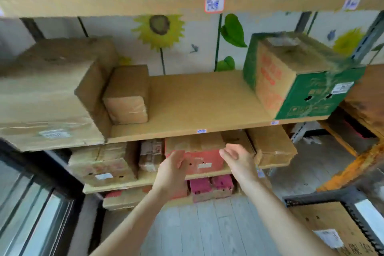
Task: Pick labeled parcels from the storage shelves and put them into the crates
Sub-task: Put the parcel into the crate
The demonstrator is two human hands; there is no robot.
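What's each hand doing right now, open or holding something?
Left hand: open, holding nothing, by the red parcel.
Right hand: open, holding nothing.

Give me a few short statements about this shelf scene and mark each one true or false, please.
1. The left hand and the right hand are both open and hold nothing. True.
2. The green and brown printed cardboard box stands at the left end of the middle wooden shelf board. False: it stands at the right end.
3. The red cardboard box with a white label sits on the shelf below that board, beyond the two hands. True.
4. The small brown taped cardboard parcel lies on top of the large brown cardboard carton. False: it stands on the board, beside the carton's right side.
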